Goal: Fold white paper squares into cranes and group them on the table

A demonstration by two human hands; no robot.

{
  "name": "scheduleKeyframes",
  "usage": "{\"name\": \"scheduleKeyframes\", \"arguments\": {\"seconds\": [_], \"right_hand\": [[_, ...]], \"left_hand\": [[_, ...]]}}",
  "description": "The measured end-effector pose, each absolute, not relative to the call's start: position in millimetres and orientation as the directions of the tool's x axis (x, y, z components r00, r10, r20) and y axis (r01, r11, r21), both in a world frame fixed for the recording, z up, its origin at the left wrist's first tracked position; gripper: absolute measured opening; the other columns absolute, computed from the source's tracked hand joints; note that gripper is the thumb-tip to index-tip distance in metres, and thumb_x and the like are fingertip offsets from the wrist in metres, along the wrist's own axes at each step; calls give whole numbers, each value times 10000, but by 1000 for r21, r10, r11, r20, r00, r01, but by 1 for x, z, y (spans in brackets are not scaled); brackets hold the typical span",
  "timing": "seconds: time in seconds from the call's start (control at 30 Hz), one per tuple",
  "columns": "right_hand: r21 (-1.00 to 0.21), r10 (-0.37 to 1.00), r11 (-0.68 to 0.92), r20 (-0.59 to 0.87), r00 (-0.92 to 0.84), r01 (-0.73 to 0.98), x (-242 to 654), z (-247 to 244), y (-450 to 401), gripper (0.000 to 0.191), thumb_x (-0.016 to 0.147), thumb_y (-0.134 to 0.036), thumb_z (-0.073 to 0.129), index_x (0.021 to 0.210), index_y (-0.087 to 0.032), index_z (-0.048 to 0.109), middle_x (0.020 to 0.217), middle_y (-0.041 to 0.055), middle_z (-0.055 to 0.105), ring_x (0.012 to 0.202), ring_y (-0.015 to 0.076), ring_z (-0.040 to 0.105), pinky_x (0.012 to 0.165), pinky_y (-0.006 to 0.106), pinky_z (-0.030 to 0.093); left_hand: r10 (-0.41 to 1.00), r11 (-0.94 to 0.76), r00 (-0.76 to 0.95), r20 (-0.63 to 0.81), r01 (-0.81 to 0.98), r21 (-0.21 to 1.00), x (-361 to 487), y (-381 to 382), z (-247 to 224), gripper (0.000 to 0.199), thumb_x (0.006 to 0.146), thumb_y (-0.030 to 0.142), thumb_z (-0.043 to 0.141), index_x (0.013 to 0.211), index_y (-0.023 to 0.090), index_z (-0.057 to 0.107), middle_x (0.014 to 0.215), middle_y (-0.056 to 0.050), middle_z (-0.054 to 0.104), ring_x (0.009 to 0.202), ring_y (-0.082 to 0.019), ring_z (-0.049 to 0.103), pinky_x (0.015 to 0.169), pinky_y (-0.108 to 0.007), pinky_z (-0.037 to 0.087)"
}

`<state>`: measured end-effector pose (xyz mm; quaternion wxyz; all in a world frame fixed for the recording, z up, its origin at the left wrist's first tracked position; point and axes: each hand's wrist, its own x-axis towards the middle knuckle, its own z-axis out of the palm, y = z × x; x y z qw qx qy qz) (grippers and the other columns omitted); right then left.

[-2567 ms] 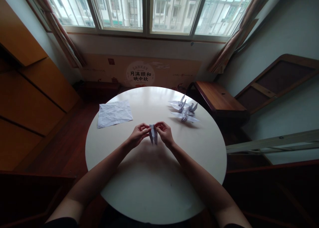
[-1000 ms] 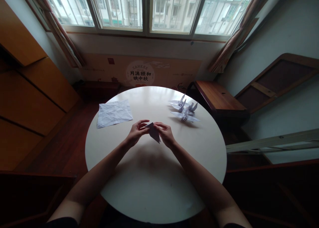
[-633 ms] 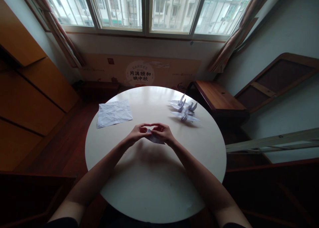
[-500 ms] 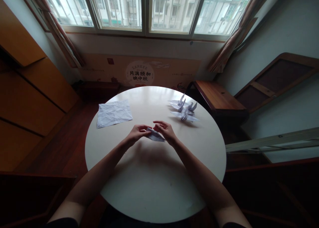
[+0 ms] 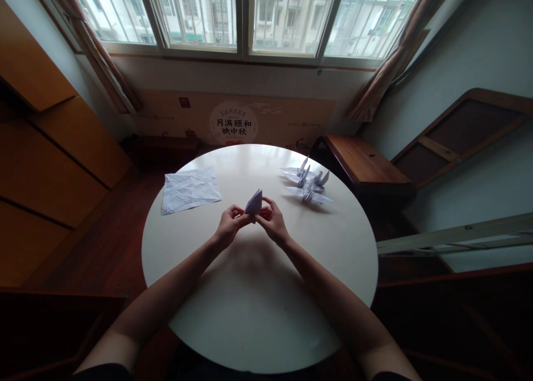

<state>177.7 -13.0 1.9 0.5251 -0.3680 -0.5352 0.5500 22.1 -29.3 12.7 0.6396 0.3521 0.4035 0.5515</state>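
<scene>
A small folded sheet of pale paper (image 5: pixel 254 203) stands up between my hands above the middle of the white round table (image 5: pixel 258 314), its pointed end upward. My left hand (image 5: pixel 230 223) pinches its lower left side between thumb and fingers. On the lower right, my right hand (image 5: pixel 271 221) grips it too, thumb in front and fingers partly hidden behind. Several folded paper cranes (image 5: pixel 308 188) sit in a cluster beyond my right hand. A creased flat sheet of paper (image 5: pixel 191 189) lies beyond my left hand, near the table's left edge.
A brown wooden desk (image 5: pixel 362 159) stands behind the table on the right. Orange-brown cabinets (image 5: pixel 54 164) line the left side. Under the barred window, a printed cardboard panel (image 5: pixel 283 114) leans along the wall.
The folded paper has turned from lying slanted, tip toward the lower right, to upright with its tip up. My right hand has gone from loosely spread fingers to gripping its lower right.
</scene>
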Motion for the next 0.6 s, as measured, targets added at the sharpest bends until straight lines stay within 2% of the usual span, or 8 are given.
{"name": "scheduleKeyframes", "arguments": {"seconds": [0.13, 0.3, 0.5, 0.6], "right_hand": [[-966, 975, 156, 184, -122, -207, 178, 1, -12, 597, 653, -393, 800, 1137, -253, 478, 737, -36, 647, 688, 162, 648, 680, 322, 545], [-972, 975, 169, 189, -116, -165, 179, 4, -13, 374, 665, -419, 788, 884, -218, 560, 726, -2, 671, 686, 167, 648, 655, 317, 542], [-967, 980, 157, 177, -87, -201, 178, 7, -14, 415, 649, -429, 797, 924, -218, 571, 798, 16, 704, 759, 195, 678, 708, 357, 568], [-967, 982, 150, 170, -86, -205, 178, 7, -14, 411, 644, -427, 801, 912, -214, 573, 784, 15, 705, 748, 196, 681, 702, 357, 569]], "left_hand": [[998, 51, 61, -32, -347, 936, 20, -30, 16, 516, 657, 314, 824, 1041, 179, 507, 704, 40, 626, 691, -161, 679, 795, -414, 564], [994, 49, 111, -17, -285, 957, 16, -30, 20, 474, 681, 340, 805, 1021, 156, 531, 742, 1, 644, 689, -191, 693, 748, -407, 583], [986, 91, 158, -47, -289, 953, 13, -29, 21, 595, 657, 313, 832, 1133, 153, 511, 913, -75, 679, 752, -227, 712, 782, -457, 586], [984, 86, 177, -35, -289, 953, 12, -28, 21, 589, 663, 310, 831, 1135, 152, 515, 960, -88, 671, 772, -230, 712, 791, -459, 586]]}}
